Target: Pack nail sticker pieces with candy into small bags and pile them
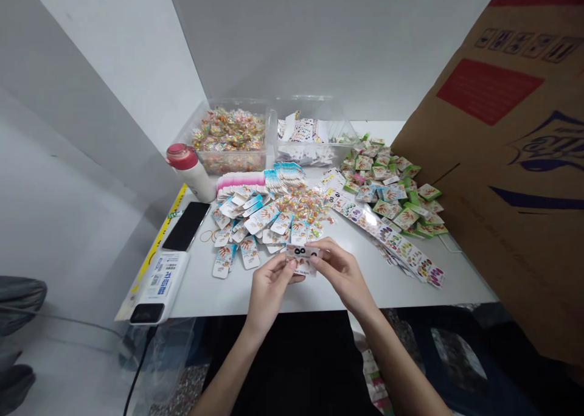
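Both my hands hold one small printed card (302, 258) just above the near edge of the white table (219, 291). My left hand (269, 289) pinches its left end. My right hand (340, 271) grips its right end with curled fingers. Just beyond the card lies a loose heap of similar blue-and-white cards (249, 221) and a scatter of tiny colourful pieces (306, 204).
Two clear tubs stand at the back, one with colourful pieces (229, 137), one with cards (310, 137). Green packets (392, 185) and a card row (392, 239) lie right. A bottle (191, 171), phone (186, 225) and white device (157, 285) sit left. A big cardboard box (511, 160) stands right.
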`<state>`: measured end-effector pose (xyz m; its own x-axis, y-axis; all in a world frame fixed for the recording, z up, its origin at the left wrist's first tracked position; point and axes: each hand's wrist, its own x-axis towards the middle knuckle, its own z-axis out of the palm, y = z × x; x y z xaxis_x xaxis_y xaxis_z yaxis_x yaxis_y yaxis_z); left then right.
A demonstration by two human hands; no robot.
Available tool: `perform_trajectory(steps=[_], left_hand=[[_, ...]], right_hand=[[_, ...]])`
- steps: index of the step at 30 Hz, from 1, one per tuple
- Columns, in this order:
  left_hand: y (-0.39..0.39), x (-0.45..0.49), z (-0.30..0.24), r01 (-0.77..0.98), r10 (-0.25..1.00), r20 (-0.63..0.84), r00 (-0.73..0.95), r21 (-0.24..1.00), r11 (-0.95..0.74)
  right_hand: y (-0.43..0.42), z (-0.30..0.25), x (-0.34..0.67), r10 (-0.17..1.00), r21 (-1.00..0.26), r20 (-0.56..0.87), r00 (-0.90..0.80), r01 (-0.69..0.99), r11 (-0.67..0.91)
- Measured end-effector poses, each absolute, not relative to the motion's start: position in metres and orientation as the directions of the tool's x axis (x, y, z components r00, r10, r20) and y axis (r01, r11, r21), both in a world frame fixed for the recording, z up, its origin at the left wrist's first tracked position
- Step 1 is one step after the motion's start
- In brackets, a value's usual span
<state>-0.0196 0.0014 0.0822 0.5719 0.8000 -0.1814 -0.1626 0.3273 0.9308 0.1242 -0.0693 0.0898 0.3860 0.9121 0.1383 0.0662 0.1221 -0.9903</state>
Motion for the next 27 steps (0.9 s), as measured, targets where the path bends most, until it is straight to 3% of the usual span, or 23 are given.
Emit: perform_trajectory(steps=[4,7,11,13,14,17,22,27], left_hand=[[0.004,-0.021,0.076,-0.245,0.797,-0.238,0.555,0.869,0.43],[0.006,-0.023,0.072,-0.289,0.769,-0.273,0.578,0.813,0.506],[0.002,-0.022,0.06,-0.218,0.783,-0.313,0.538,0.846,0.487],[-0.004,-0.02,0.05,-0.156,0.79,-0.329,0.517,0.872,0.465],[-0.007,-0.018,0.044,-0.133,0.792,-0.333,0.513,0.88,0.456],[-0.015,-0.014,0.029,-0.091,0.805,-0.321,0.498,0.904,0.417],[-0.018,-0.009,0.013,-0.081,0.822,-0.314,0.475,0.915,0.396],[-0.011,-0.01,0.009,-0.106,0.844,-0.317,0.433,0.912,0.397]], right_hand=[[-0.079,0.089,0.127,0.874,-0.841,0.4,0.276,0.49,0.23],[-0.086,0.084,0.13,0.894,-0.75,0.425,0.145,0.609,0.258],[-0.075,0.069,0.15,0.947,-0.782,0.293,0.131,0.603,0.158],[-0.06,0.055,0.172,0.927,-0.787,0.209,0.312,0.616,-0.03],[-0.05,0.047,0.184,0.857,-0.76,0.177,0.484,0.621,-0.193],[-0.024,0.024,0.221,0.733,-0.705,0.163,0.66,0.598,-0.382],[-0.007,0.009,0.243,0.674,-0.671,0.145,0.724,0.573,-0.471],[-0.032,0.022,0.226,0.668,-0.724,0.133,0.733,0.532,-0.44]])
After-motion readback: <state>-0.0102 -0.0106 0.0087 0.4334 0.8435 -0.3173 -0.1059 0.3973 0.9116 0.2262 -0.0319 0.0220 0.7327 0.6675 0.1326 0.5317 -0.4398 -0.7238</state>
